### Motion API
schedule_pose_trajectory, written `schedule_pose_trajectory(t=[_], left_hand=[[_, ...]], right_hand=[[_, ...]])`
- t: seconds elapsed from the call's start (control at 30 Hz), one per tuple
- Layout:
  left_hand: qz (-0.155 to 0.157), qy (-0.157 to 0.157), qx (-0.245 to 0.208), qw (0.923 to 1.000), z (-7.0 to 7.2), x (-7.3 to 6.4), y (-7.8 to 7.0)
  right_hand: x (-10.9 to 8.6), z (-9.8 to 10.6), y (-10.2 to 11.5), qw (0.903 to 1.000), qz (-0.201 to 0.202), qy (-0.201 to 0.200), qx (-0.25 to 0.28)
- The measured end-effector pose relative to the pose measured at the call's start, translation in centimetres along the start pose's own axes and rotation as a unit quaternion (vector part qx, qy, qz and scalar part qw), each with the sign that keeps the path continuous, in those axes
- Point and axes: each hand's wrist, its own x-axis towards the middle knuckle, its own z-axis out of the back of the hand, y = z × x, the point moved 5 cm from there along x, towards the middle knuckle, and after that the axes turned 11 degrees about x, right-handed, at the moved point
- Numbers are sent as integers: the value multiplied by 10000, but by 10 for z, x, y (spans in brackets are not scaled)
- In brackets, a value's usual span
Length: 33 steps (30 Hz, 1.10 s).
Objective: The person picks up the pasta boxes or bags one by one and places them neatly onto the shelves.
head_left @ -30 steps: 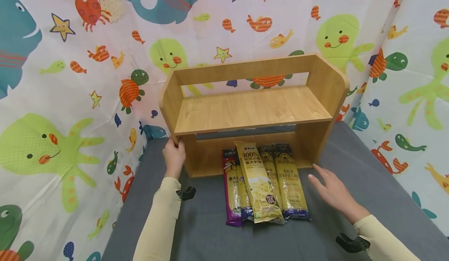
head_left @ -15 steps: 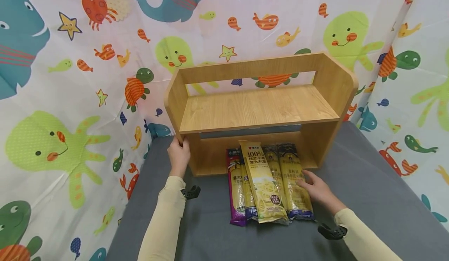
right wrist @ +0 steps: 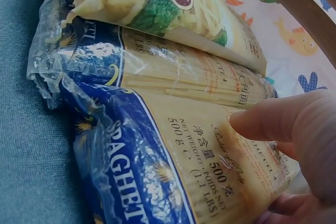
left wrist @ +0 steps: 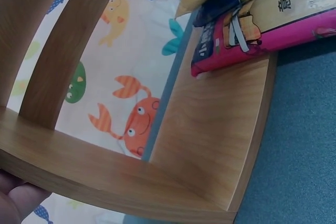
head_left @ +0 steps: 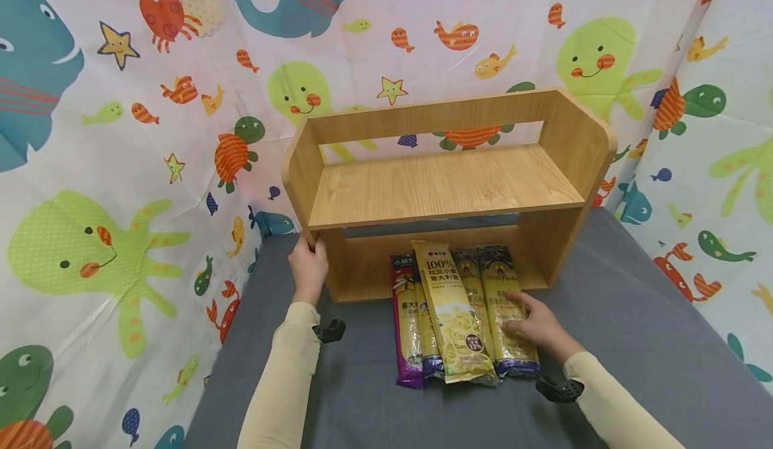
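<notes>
A two-tier wooden shelf [head_left: 447,184] stands on the grey cloth. My left hand [head_left: 309,271] grips the front edge of its left side panel; only part of that hand [left wrist: 18,200] shows in the left wrist view. Several packs of pasta lie with their far ends in the lower tier. My right hand [head_left: 540,328] rests on the rightmost spaghetti pack [head_left: 506,308]. Its thumb [right wrist: 273,121] touches the pack's face, and the other fingers are partly hidden. A yellow pasta pack [head_left: 451,315] lies across its neighbours; a purple-edged pack [head_left: 407,321] is leftmost.
The grey tablecloth [head_left: 362,409] spreads in front of the shelf and to both sides. A curtain [head_left: 386,53] printed with sea animals hangs behind and at the sides. The upper tier [head_left: 447,180] is bare wood.
My right hand has moved left from beside the shelf's right side panel onto the rightmost spaghetti pack. My left hand keeps its grip on the shelf. The view has shifted slightly.
</notes>
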Motion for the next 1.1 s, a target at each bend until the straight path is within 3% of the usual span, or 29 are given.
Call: schedule_pose_trajectory(t=[0.37, 0.63, 0.83, 1.0, 1.1], left_hand=[[-28, -63, 17, 10000, 4, -1, -1], [-102, -78, 101, 9999, 2, -1, -1], [-190, -122, 84, 9997, 0, -1, 0], [-225, -118, 75, 9996, 0, -1, 1], [-257, -135, 88, 9995, 1, 1, 2]], right_hand=[[4, -1, 2, 9999, 151, -23, -80], [-1, 3, -2, 9977, 250, 367, 512], [-17, 8, -2, 9946, 109, 624, 820], [-38, 8, 8, 9827, -181, 771, 1674], [-48, 10, 20, 9779, -245, 808, 1912]])
